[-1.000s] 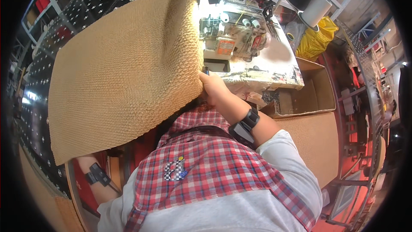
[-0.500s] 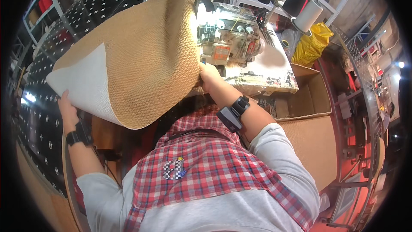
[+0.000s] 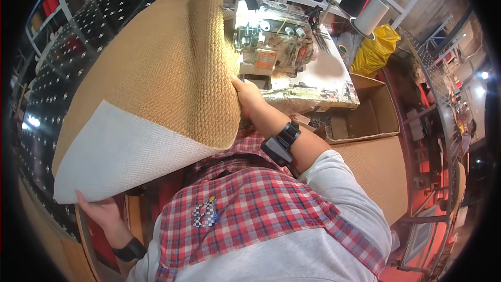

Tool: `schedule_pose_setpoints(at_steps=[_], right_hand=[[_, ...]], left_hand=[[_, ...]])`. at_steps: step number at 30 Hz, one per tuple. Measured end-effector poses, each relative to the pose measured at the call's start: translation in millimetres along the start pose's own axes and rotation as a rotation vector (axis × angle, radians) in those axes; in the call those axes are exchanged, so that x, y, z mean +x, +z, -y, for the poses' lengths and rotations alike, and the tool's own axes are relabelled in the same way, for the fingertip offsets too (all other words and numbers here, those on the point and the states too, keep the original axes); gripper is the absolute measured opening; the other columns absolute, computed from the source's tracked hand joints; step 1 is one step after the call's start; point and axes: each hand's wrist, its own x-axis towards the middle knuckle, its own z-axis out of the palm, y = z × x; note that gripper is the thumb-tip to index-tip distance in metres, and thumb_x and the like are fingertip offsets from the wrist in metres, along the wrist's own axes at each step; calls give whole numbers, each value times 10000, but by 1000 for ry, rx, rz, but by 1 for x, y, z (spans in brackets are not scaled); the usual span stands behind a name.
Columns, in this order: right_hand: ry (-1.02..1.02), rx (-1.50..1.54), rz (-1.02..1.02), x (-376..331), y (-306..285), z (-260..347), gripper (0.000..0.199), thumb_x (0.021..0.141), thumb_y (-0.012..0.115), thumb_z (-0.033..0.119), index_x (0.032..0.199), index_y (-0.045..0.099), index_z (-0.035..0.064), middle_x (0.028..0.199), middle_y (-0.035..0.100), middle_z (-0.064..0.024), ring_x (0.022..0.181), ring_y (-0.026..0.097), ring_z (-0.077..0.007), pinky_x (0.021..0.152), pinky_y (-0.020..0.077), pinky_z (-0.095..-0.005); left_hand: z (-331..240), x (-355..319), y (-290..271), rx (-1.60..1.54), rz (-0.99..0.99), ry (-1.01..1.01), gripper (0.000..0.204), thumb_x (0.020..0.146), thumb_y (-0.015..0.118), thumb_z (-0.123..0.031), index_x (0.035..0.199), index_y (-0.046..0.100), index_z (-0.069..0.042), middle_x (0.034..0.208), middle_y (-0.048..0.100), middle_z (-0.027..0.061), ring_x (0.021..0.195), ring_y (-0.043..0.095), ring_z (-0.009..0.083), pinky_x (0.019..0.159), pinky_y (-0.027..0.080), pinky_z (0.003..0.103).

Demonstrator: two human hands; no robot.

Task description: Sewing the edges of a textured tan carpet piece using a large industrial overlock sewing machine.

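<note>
Lying across the black desk, up against the lit end of the sewing machine, is a tan woven mat, its right side bulging in a rounded fold! And look at the right grip: forearm slanting up and left, closed on the mat's right edge, a digit showing in front, the rest tucked out of sight. Down at the near left corner, the left grip tilts upward, one digit resting on the white underside; whether it pinches, you cannot tell, with its other fingers hidden. Now the direction: the mat's long axis runs slantwise, from that near left corner to the far right end beside the machine, the turned-back white corner pointing at the person's left. Further out, a cardboard box sits right of the machine, a yellow bag just beyond, and a white thread cone above.
</note>
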Motion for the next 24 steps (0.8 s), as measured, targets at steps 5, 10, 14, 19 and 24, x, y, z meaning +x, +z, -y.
schedule_pose_setpoints(at_steps=[5, 10, 14, 19, 24], right_hand=[[16, -8, 1, -9, 3, 2, 268, 862, 458, 191, 989, 500, -41, 867, 589, -119, 723, 581, -205, 648, 480, -330], [-7, -85, -13, -17, 9, 11, 262, 858, 469, 203, 936, 507, -45, 834, 586, -118, 695, 575, -201, 628, 466, -331], [-6, -133, -11, -17, 9, 10, 246, 850, 481, 194, 911, 516, -42, 813, 584, -111, 675, 570, -186, 603, 460, -314], [-72, -288, -3, -7, 1, 6, 233, 840, 503, 199, 875, 538, -28, 777, 579, -84, 653, 549, -153, 585, 435, -295], [-87, -483, -8, -6, -5, 8, 223, 817, 539, 193, 884, 544, -19, 735, 564, -47, 618, 524, -126, 566, 418, -261]], left_hand=[[17, -9, -16, -28, 93, 6, 563, 849, 444, -326, 1284, 237, -35, 1280, 339, 111, 1157, 355, 255, 957, 308, 401], [32, -16, -15, -41, 174, 8, 562, 859, 435, -308, 1292, 215, -27, 1300, 316, 115, 1175, 337, 260, 966, 297, 409], [42, -12, -30, -43, 351, -32, 527, 863, 435, -256, 1283, 226, -15, 1286, 336, 133, 1158, 362, 266, 946, 335, 404], [51, -9, -35, 10, 580, -55, 486, 863, 439, -200, 1268, 249, -9, 1267, 359, 146, 1113, 418, 258, 854, 436, 370], [60, -21, -18, 168, 562, 5, 475, 839, 474, -181, 1224, 296, 33, 1153, 449, 171, 975, 517, 260, 730, 496, 320]])
